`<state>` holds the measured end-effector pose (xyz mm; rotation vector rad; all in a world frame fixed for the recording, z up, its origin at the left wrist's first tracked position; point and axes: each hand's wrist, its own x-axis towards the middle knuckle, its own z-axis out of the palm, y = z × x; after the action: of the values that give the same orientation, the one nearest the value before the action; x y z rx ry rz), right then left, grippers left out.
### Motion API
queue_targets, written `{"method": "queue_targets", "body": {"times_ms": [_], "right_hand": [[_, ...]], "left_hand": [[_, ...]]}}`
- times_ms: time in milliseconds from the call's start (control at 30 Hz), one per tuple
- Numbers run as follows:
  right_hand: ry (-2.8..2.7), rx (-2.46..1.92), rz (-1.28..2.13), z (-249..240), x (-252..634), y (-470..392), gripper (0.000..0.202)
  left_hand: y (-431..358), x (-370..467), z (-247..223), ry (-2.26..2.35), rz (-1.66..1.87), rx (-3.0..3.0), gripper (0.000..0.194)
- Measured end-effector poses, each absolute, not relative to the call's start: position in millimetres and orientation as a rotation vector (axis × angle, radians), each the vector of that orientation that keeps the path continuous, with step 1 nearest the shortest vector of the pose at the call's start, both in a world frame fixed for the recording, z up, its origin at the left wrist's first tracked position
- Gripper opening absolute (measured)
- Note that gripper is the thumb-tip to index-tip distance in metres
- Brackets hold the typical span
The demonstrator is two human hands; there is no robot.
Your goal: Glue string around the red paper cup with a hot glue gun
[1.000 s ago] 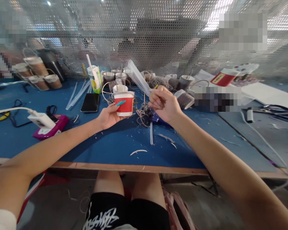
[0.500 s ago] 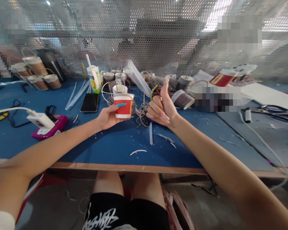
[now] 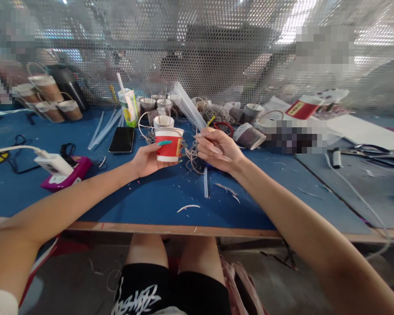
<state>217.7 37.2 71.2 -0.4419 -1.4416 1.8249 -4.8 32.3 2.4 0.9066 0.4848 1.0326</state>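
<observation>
My left hand [image 3: 147, 159] grips a small red and white paper cup [image 3: 168, 146] from its left side. A pale cord handle [image 3: 144, 124] arches from the cup's upper left. To the right of the cup, my right hand [image 3: 218, 151] hovers with its fingers curled and the thumb lowered against them. Whether anything is between those fingertips is hidden. Tangled grey twine [image 3: 193, 159] lies between the two hands. Below my right hand, a clear stick [image 3: 206, 183] rests on the table. Directly behind the held cup stands another white-rimmed cup [image 3: 164, 121].
Behind the hands are several cups [image 3: 147, 104], clear sticks [image 3: 187, 103] and a drink carton [image 3: 128, 107]. A phone [image 3: 121, 140] and a purple power strip [image 3: 67, 173] lie left. Scissors [image 3: 377, 151] lie right. A perforated metal screen [image 3: 144, 52] borders the back.
The raised thumb of my right hand has come down toward the fingers, which now point more to the left. My left hand keeps the cup in nearly the same place.
</observation>
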Motion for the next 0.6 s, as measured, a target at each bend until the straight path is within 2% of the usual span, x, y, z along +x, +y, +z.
{"method": "queue_targets", "body": {"times_ms": [400, 600], "right_hand": [[-1.555, -0.426, 1.707, 73.1, 218.3, 41.7, 0.031], [-1.632, -0.396, 1.72, 72.6, 219.2, 40.5, 0.043]], "left_hand": [[32.7, -7.0, 2.6, 0.404, 0.942, 0.938, 0.049], [31.0, -5.8, 4.5, 0.413, 0.943, 0.926, 0.048]]}}
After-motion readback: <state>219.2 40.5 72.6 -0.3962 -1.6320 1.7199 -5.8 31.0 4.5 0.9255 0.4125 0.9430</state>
